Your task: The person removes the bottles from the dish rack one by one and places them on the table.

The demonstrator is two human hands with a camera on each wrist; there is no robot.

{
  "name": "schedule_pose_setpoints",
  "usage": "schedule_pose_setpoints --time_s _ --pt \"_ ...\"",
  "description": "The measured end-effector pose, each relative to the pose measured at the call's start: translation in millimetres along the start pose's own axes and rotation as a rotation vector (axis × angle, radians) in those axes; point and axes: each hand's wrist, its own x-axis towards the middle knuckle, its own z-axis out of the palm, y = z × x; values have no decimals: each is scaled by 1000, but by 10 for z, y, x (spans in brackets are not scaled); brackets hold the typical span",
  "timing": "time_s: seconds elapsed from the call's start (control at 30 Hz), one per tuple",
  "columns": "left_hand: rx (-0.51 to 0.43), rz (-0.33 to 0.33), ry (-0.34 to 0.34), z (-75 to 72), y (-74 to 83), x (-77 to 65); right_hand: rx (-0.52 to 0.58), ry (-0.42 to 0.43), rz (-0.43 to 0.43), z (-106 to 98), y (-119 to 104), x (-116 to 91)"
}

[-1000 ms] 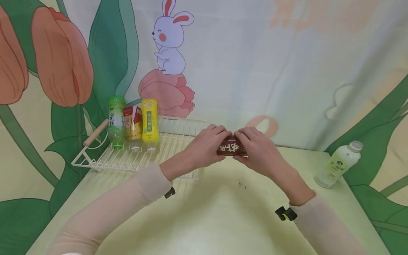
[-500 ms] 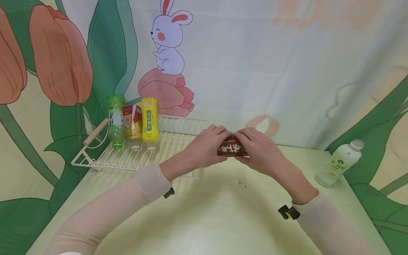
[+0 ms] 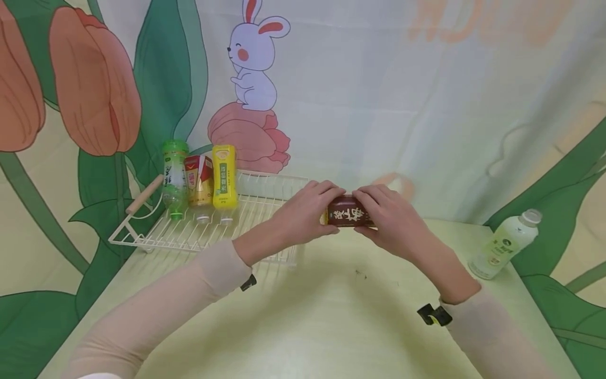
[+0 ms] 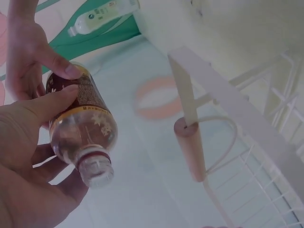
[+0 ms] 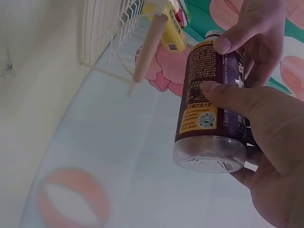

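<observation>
Tulip-and-rabbit curtain (image 3: 355, 95) behind, pale green table (image 3: 322, 316) in front. Brown-labelled bottle (image 3: 349, 211) lies sideways between both hands, in front of the table's far edge, near its middle. Left hand (image 3: 307, 213): fingers wrapped around the bottle on its neck side. Right hand (image 3: 393, 218): fingers grasping the same bottle on its base side, thumb on label. White wire rack (image 3: 255, 210) at the table's far left corner, wooden handle (image 3: 144, 195) at its left end. Rack carries 3 items side by side: green bottle (image 3: 175, 179), red-and-gold container (image 3: 199, 181), yellow bottle (image 3: 224, 179). White-green bottle (image 3: 505, 245) stands by the table's right edge, near the far right corner.
</observation>
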Motion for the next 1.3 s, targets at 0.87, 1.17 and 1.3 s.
schedule_pose_setpoints --time_s 0.87,1.17,1.3 --pt "-111 -536 341 -369 -1215 -505 244 149 382 -356 684 -599" --pt "-98 -756 348 -197 -1605 -709 274 209 526 -161 1017 -1032" --pt "-134 -789 344 -152 -1712 -782 278 242 563 -50 1141 -1205"
